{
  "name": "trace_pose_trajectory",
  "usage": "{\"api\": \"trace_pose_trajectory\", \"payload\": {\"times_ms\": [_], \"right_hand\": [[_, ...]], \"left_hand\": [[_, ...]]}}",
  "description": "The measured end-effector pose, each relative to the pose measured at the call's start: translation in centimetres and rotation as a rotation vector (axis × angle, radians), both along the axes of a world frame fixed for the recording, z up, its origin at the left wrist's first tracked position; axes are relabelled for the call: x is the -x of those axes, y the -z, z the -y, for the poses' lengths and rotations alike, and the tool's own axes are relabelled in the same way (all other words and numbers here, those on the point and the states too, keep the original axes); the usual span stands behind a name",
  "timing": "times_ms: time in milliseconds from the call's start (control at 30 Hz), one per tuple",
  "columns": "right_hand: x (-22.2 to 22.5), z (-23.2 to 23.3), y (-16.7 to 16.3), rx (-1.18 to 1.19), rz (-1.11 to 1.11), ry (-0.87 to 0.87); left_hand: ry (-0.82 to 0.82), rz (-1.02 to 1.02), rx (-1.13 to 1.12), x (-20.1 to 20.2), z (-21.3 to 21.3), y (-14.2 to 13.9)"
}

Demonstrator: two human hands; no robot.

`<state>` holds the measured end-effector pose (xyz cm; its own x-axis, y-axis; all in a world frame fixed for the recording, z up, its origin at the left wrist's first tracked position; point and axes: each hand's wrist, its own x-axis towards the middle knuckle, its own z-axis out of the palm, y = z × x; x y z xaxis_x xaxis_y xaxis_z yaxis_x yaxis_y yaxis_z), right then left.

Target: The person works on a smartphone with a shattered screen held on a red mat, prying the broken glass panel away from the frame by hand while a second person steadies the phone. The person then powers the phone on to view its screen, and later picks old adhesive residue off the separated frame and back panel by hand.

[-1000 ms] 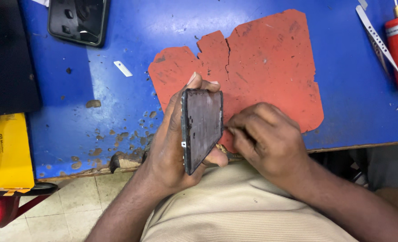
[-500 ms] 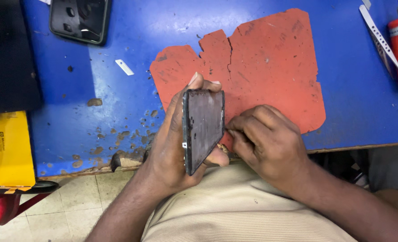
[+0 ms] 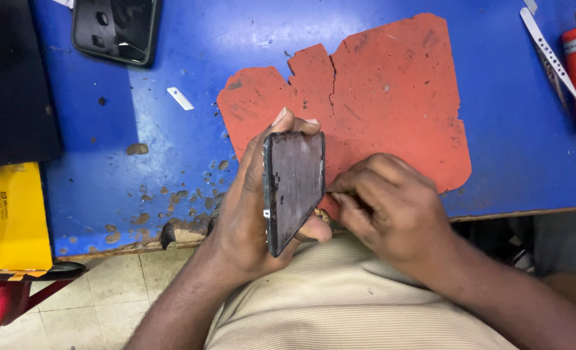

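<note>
Gripping dark phone upright, left hand wrapped around, right hand pinched closed at its edge

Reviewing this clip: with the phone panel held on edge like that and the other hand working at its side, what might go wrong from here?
1. The left hand holds the dark phone panel in the air at the table's edge, clear of the red mat; a slip might drop it.
2. The right hand presses something thin against the panel's side; it may skid into the left thumb.
</note>
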<state>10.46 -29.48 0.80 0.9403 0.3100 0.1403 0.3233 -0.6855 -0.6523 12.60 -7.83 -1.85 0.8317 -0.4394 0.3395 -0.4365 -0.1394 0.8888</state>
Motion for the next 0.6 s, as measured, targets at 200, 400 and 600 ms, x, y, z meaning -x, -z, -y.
{"api": "trace_pose_trajectory", "payload": {"times_ms": [200,400,600], "right_hand": [[-0.9,1.6,-0.9,-0.104,-0.122,0.221],[-1.6,2.0,-0.7,-0.102,0.024,0.244],[-1.8,1.5,-0.3,-0.006,0.053,0.161]], "left_hand": [[-0.04,0.036,0.194,-0.5,0.5,-0.1],[0.01,0.15,0.159,-1.1,1.0,-0.2],[-0.018,0.176,0.179,-0.5,1.4,0.6]]}}
